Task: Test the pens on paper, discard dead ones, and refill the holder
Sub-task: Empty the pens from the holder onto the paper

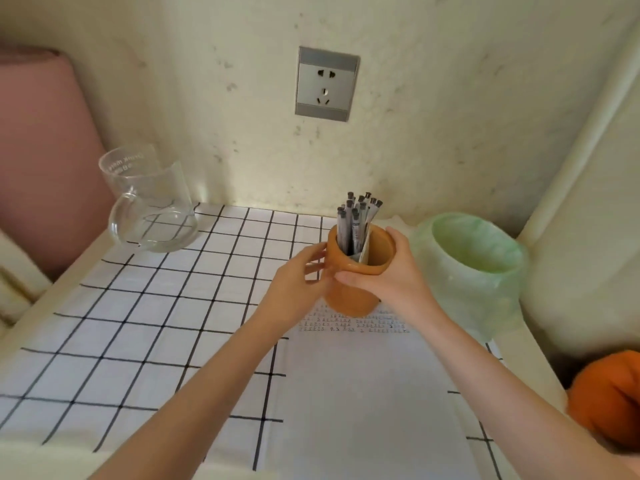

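Pens [356, 220] with dark tips stand bunched in the round orange-brown clay holder [349, 299]. It seems to stand on the top end of the white sheet of paper [363, 393], near the bin with the green bag [485, 299]. The right hand [391, 275] curls round the holder, thumb across the front. The left hand [301, 271] lays almost straight fingers on its other side. Rows of little marks on the paper make testing look done. Next, I think, let go gently so nothing tips.
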Tool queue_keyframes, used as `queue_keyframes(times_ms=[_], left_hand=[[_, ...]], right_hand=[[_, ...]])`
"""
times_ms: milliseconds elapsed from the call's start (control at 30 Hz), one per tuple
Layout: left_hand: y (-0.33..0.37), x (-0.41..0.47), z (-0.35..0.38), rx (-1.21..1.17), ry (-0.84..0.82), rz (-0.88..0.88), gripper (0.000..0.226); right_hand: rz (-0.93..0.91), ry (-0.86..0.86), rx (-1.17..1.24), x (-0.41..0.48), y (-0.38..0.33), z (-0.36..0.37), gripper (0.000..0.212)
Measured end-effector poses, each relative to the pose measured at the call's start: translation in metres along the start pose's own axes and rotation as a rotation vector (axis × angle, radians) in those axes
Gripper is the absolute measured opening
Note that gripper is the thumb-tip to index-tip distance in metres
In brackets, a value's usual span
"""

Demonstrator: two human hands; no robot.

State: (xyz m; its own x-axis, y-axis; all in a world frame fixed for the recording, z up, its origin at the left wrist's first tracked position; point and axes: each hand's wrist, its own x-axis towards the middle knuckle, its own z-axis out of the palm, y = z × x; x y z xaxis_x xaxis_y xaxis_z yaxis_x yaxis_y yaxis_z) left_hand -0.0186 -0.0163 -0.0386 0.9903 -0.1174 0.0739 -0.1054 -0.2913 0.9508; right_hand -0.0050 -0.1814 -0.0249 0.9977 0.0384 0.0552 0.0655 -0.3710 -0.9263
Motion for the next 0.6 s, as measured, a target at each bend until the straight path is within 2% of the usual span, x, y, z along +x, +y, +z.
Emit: queue_keyframes(times_ms=[67, 300, 433, 500, 600], left_hand=[[0.006, -0.007, -0.002, 0.019, -0.024, -0.013, 0.055], [0.028, -0.058, -0.006, 0.015, 0.014, 0.066, 0.054], [0.016, -0.096, -0.008, -0.088, 0.04, 0.05, 0.044], [0.008, -0.109, -0.009, -0.151, 0.094, -0.035, 0.037], [0.003, -0.113, -0.013, -0.282, 0.141, -0.197, 0.05]], right_hand=[[-0.043, 0.016, 0.002, -0.009, -0.008, -0.001, 0.091], [-0.093, 0.01, 0.116, -0.06, -0.026, -0.01, 0.076], [-0.068, 0.003, 0.162, -0.089, -0.015, -0.01, 0.092], [-0.067, -0.018, 0.177, -0.098, -0.007, -0.007, 0.098], [-0.1, -0.042, 0.202, -0.105, 0.002, 0.0, 0.103]])
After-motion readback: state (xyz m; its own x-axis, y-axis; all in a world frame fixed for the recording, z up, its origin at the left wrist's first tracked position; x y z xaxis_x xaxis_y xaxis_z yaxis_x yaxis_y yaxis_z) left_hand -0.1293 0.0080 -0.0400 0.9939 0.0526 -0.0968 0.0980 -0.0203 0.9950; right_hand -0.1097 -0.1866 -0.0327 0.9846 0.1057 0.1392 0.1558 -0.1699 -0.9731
